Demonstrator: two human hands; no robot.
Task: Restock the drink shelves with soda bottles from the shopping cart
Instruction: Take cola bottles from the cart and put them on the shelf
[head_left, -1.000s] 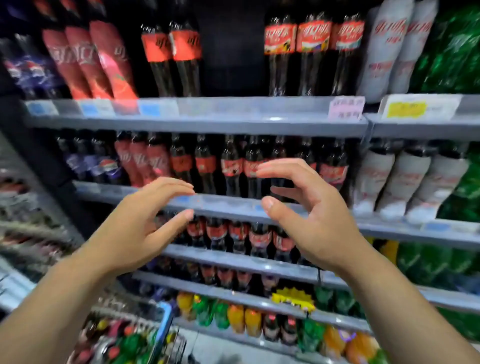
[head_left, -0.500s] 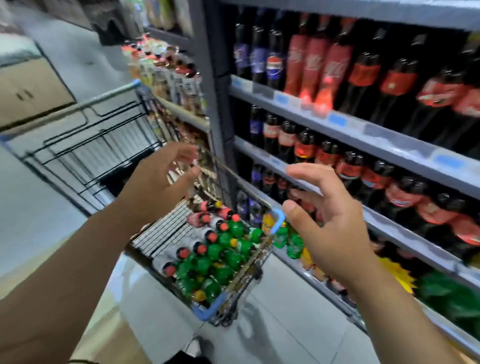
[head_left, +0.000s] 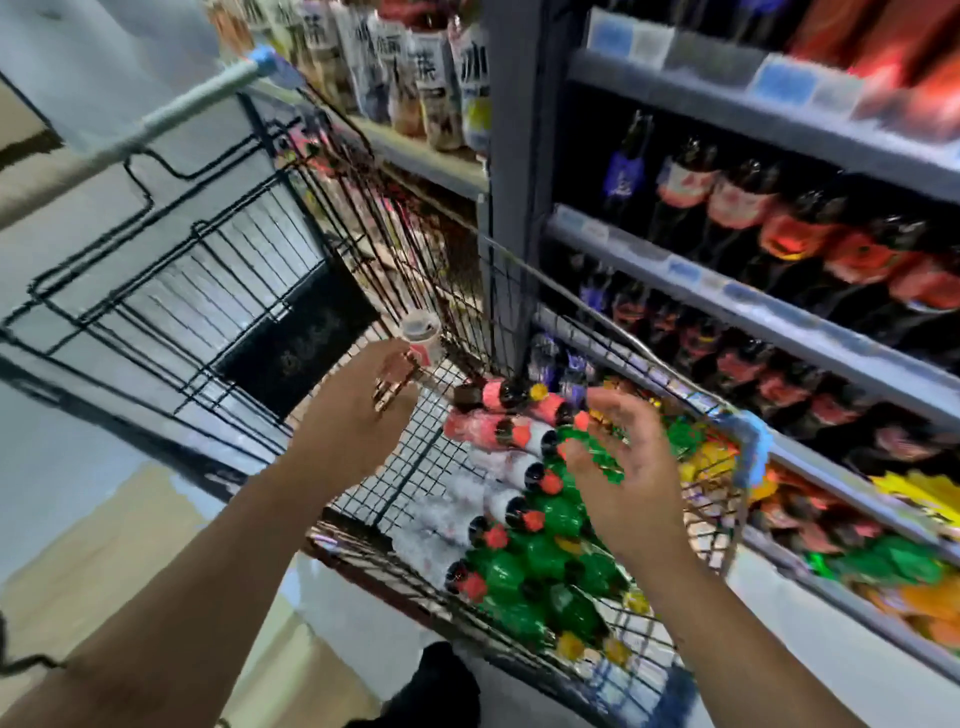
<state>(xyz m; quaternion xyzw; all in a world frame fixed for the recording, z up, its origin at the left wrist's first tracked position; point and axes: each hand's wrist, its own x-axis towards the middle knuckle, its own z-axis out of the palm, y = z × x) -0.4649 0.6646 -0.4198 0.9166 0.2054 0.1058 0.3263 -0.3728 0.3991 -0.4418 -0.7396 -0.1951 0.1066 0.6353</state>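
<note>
The wire shopping cart (head_left: 749, 446) stands in the aisle against the drink shelves (head_left: 737, 299). Several soda bottles lie in it: green bottles (head_left: 545, 564) along the right side and cola bottles with white and red labels (head_left: 493, 467) beside them. My left hand (head_left: 358, 421) hovers over the cart's bare mesh floor, fingers relaxed, holding nothing; a white-capped bottle (head_left: 422, 332) stands just beyond its fingertips. Loosely spread and empty, my right hand (head_left: 626, 483) hangs just above the lying bottles. Dark cola bottles (head_left: 737, 202) fill the shelves on the right.
The cart's handle bar (head_left: 197, 101) and folded child-seat flap (head_left: 296, 345) are at the upper left. Tea cartons (head_left: 431, 88) line a shelf behind the cart. Orange and green bottles (head_left: 893, 571) sit on the lowest shelf. Tiled floor lies to the left.
My view has swung from the cola shelves down and left to the cart. Both empty hands have come down over the cart, the right one close above the bottles.
</note>
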